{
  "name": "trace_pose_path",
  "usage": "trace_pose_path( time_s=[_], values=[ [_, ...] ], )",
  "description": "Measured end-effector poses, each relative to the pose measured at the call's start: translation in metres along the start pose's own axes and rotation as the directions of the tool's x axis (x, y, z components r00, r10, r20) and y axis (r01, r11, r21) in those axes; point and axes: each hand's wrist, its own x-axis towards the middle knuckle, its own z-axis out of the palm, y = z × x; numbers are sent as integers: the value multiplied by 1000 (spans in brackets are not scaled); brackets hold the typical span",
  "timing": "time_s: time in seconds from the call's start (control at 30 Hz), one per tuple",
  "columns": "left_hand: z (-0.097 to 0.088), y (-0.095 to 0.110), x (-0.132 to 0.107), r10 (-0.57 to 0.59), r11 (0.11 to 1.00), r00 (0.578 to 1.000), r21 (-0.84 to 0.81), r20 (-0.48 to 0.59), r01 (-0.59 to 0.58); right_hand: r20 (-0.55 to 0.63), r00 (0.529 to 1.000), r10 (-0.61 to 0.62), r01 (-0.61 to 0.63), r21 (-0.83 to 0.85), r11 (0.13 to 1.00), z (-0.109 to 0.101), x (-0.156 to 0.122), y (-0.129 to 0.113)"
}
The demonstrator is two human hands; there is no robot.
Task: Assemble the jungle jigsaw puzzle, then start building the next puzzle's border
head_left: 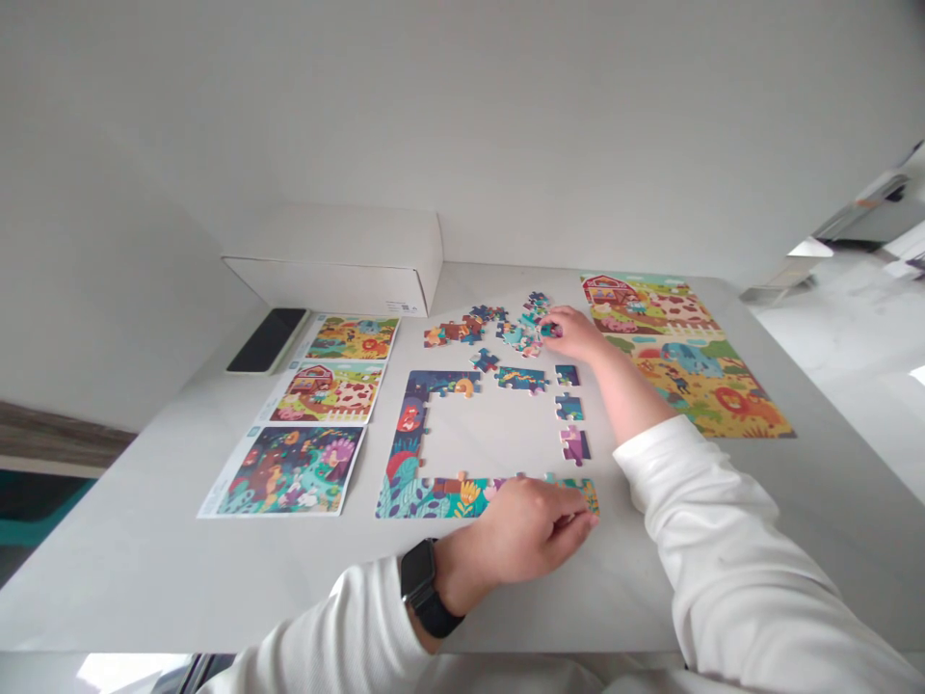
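Left hand: We see the left hand (524, 530) low in the view, its fingers curled over a small teal-and-orange cardboard jigsaw piece (582, 496) at the right end of the bottom row. Whether they grip it, we cannot tell.
Right hand: The right hand (574, 333) lies at the edge of the heap, its thumb and fingers pressed together on a small dark teal cardboard jigsaw piece (550, 330) (the fingers hide most of it).
Puzzle: A multicoloured cardboard jigsaw frame (426, 492) lies on the table, with joined bottom, left and top edges forming a squared U that opens to the right.
Loose pieces: A scattered heap of multicoloured cardboard jigsaw pieces (498, 328) lies above the frame. Three blue-and-purple cardboard jigsaw pieces (569, 407) form a rough column at the frame's open side.
Rest: A large printed farm-animal picture sheet (686, 357) lies right of the right forearm. Three printed picture cards (327, 390) line up left of the frame, near a black smartphone (267, 339) and a long white cardboard box (332, 260). All of this sits on a pale grey tabletop (145, 569).
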Motion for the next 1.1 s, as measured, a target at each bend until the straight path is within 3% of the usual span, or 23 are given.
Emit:
trace_pose_path(
  time_s=[0.17,0.37,0.57,0.7,0.83,0.93,1.0,1.1],
  values=[
    [1,0,0,7,1000,1000,6,6,-7,-53,996,67,-67,-7,998,-3,1,3],
    [0,-1,0,14,1000,1000,-2,15,-14,36,994,-104,103,23,994,7,1,-15],
    [0,0,0,13,1000,1000,-1,6,-13,82,991,-105,107,-18,994,14,-2,-32],
    [0,1,0,15,1000,1000,0,3,-15,94,981,-172,169,35,985,12,-4,-32],
    [-1,1,-1,7,1000,1000,-11,-4,-7,94,983,-158,153,55,987,13,-4,-30],
    [-10,3,0,10,996,997,-87,-74,-16,100,985,-137,131,64,989,13,-4,-28],
    [-22,5,2,0,987,984,-160,-178,-29,108,984,-139,132,69,989,12,-5,-27],
    [-52,2,8,-53,979,928,-202,-368,-24,109,981,-163,156,71,985,11,-5,-27]
  ],
)
